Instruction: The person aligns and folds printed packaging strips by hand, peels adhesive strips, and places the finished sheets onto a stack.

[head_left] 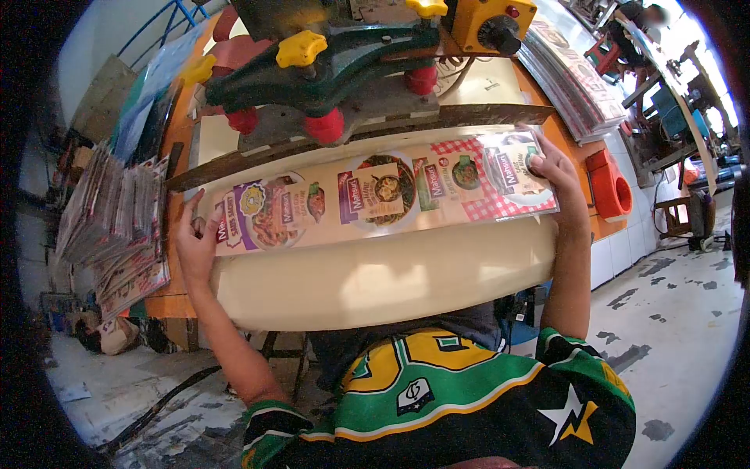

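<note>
A long printed sheet with food pictures and a glossy surface lies across a cream board, below a dark metal bar. My left hand grips the sheet's left end with fingers curled at its edge. At the other end, my right hand pinches the sheet's right edge, thumb on top near the checkered part. Above the bar stands a green machine frame with red feet and yellow knobs.
Stacked printed sheets stand at the left, and another stack lies at the upper right. A red-orange holder sits at the table's right edge. A person is at the far upper right.
</note>
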Demonstrator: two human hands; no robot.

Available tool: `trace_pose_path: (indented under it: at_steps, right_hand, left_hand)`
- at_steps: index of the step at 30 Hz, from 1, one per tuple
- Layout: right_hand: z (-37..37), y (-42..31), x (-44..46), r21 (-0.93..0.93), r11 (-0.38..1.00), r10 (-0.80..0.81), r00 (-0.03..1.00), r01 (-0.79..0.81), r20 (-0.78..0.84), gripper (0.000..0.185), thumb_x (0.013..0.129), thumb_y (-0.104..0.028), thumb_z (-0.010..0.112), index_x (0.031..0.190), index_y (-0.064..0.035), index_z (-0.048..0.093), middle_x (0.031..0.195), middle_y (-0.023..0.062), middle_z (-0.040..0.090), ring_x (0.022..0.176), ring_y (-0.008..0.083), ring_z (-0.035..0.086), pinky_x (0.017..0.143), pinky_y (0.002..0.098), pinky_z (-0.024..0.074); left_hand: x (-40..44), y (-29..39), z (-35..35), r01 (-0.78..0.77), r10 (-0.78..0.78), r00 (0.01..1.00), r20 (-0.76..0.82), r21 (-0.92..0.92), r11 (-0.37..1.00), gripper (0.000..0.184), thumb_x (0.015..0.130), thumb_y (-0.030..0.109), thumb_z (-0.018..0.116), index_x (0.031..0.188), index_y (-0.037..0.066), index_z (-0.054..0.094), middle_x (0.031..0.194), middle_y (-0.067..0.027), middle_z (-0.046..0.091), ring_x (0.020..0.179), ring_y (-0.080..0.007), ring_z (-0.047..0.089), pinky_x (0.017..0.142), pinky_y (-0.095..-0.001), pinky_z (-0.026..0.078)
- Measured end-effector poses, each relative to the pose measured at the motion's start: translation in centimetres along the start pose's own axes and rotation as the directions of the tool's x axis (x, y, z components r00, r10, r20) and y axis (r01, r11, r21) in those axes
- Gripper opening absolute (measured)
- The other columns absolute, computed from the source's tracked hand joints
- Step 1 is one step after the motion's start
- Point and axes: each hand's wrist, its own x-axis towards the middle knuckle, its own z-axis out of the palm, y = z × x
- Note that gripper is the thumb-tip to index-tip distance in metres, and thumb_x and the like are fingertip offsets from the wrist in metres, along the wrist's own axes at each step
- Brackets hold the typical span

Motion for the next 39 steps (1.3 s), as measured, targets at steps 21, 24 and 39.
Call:
trace_pose_path:
  at_steps: [21, 24, 39]
  right_hand:
    - [-2.4, 0.8, 1.4, -0.121, 0.959, 0.278, 0.935, -0.256, 0.220, 0.027, 0.081, -0.017, 0.075, 0.100, 0.0014, 0.069, 0.091, 0.0100, 0.071, 0.078, 0.0180, 0.069, 0.075, 0.0292, 0.0551]
    - [-1.5, 0.7, 0.3, -0.090, 0.969, 0.244, 0.956, -0.232, 0.164, 0.025, 0.081, -0.017, 0.075, 0.098, 0.0009, 0.069, 0.090, 0.0089, 0.071, 0.079, 0.0178, 0.069, 0.075, 0.0296, 0.0554]
    - [-3.0, 0.7, 0.0, -0.122, 0.992, 0.048, 0.987, -0.030, 0.151, 0.029, 0.083, -0.024, 0.076, 0.096, 0.0012, 0.070, 0.090, 0.0056, 0.068, 0.082, 0.0159, 0.066, 0.075, 0.0285, 0.0530]
  left_hand:
    - [2.4, -1.5, 1.5, -0.081, 0.080, 0.997, -0.011, -0.138, 0.987, 0.050, 0.101, 0.020, 0.061, 0.146, 0.002, 0.048, 0.123, -0.0132, 0.066, 0.090, -0.0094, 0.066, 0.074, -0.0242, 0.054]
    - [1.9, -2.7, 1.2, 0.072, -0.064, 0.997, 0.036, -0.304, 0.950, 0.047, 0.102, 0.025, 0.060, 0.142, 0.000, 0.051, 0.115, -0.0108, 0.069, 0.090, -0.0084, 0.065, 0.074, -0.0233, 0.054]
    - [0.3, -4.5, 0.1, -0.134, 0.061, 0.977, -0.206, -0.361, 0.923, 0.031, 0.106, 0.027, 0.054, 0.091, 0.000, 0.059, 0.082, 0.0021, 0.059, 0.077, -0.0045, 0.049, 0.068, -0.0207, 0.041]
